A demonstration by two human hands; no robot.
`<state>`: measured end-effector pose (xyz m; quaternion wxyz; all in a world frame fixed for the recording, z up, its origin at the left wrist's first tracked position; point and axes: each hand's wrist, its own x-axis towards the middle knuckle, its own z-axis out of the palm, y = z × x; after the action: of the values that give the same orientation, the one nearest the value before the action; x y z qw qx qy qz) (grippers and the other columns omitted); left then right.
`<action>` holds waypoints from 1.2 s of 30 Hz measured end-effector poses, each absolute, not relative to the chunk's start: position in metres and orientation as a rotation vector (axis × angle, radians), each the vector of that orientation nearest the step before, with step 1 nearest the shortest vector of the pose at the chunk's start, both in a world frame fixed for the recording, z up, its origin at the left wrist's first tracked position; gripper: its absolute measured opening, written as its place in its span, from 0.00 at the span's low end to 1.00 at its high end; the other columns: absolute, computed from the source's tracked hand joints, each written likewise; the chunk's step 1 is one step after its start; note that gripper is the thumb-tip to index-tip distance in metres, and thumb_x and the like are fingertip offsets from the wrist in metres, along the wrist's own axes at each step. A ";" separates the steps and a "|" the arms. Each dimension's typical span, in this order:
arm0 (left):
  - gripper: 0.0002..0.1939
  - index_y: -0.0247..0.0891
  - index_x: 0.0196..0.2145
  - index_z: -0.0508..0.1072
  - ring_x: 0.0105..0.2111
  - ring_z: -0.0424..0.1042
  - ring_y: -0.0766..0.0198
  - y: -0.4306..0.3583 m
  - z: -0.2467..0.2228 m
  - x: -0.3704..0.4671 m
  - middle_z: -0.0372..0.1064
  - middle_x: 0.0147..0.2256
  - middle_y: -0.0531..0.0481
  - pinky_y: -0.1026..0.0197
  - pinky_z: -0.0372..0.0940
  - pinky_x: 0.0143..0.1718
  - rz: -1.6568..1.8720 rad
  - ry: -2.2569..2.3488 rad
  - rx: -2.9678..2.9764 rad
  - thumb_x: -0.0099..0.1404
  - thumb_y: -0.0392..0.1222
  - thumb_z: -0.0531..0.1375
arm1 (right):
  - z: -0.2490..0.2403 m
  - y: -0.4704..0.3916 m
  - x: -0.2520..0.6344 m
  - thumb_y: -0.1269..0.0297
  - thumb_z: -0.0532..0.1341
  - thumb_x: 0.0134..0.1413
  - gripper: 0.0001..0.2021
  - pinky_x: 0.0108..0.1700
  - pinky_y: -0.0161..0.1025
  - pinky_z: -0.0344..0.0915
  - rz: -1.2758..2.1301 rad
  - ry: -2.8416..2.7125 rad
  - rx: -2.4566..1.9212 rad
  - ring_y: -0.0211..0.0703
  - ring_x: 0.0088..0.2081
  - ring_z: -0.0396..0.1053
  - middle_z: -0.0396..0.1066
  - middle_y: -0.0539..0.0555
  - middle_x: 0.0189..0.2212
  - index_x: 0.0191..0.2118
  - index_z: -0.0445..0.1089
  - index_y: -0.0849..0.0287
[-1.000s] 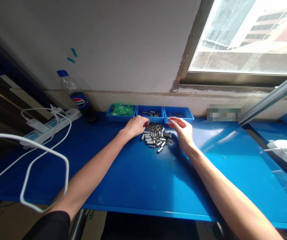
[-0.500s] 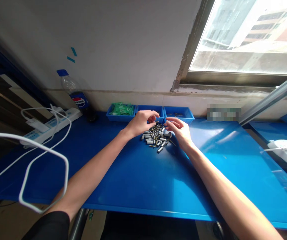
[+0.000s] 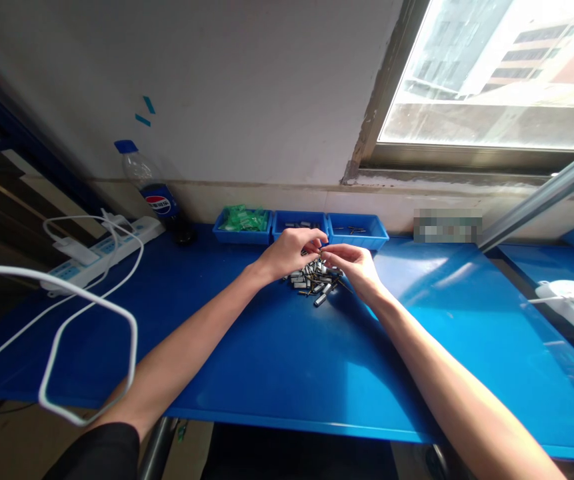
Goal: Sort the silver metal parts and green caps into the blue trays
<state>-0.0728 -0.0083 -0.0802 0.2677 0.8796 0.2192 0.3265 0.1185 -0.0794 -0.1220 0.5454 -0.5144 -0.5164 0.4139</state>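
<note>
A loose heap of small metal parts (image 3: 319,283), some short silvery blocks and some thin dark and brassy pins, lies on the blue table. Just above its far side, my left hand (image 3: 291,255) is curled with thumb and fingers pinched together. My right hand (image 3: 354,265) comes in from the other side, also pinching, and its fingertips meet those of the left. Whatever small piece sits between the fingertips is too small and too covered to make out. Both hands hide part of the heap.
Behind the hands stand three blue bins: one with green pieces (image 3: 241,220), a middle bin (image 3: 279,219) with metal parts, and a right bin (image 3: 379,233) with a few pins. A cola bottle (image 3: 159,200), power strip (image 3: 149,228) and looped white cable (image 3: 134,333) are at left.
My hands have come together over the heap, the right moving left and the left slightly down and right. The fingers, apart before, now meet at the tips.
</note>
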 end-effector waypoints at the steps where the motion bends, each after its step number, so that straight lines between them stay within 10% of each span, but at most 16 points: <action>1: 0.12 0.36 0.46 0.76 0.40 0.80 0.62 -0.008 -0.080 -0.073 0.79 0.42 0.46 0.62 0.75 0.45 0.868 0.607 2.361 0.64 0.31 0.63 | -0.122 -0.079 0.119 0.48 0.73 0.49 0.18 0.42 0.46 0.72 0.973 -1.223 -1.224 0.48 0.33 0.76 0.80 0.53 0.30 0.40 0.83 0.55; 15: 0.11 0.38 0.41 0.84 0.41 0.80 0.57 0.014 -0.091 -0.092 0.82 0.42 0.44 0.62 0.72 0.43 0.391 1.063 2.564 0.65 0.31 0.63 | -0.137 -0.066 0.143 0.52 0.73 0.49 0.22 0.61 0.60 0.70 0.599 -0.952 -1.179 0.57 0.54 0.77 0.80 0.60 0.50 0.49 0.78 0.54; 36: 0.12 0.38 0.41 0.78 0.34 0.77 0.58 0.016 -0.091 -0.091 0.79 0.34 0.46 0.62 0.69 0.36 0.548 1.107 2.598 0.62 0.29 0.60 | -0.135 -0.067 0.137 0.47 0.71 0.50 0.20 0.51 0.56 0.76 0.693 -0.978 -1.234 0.56 0.42 0.80 0.81 0.59 0.45 0.44 0.77 0.54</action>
<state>-0.0908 0.0156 -0.0911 0.1321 0.8952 0.3816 0.1888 0.1374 -0.0673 -0.1352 0.6523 -0.5436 -0.4310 0.3054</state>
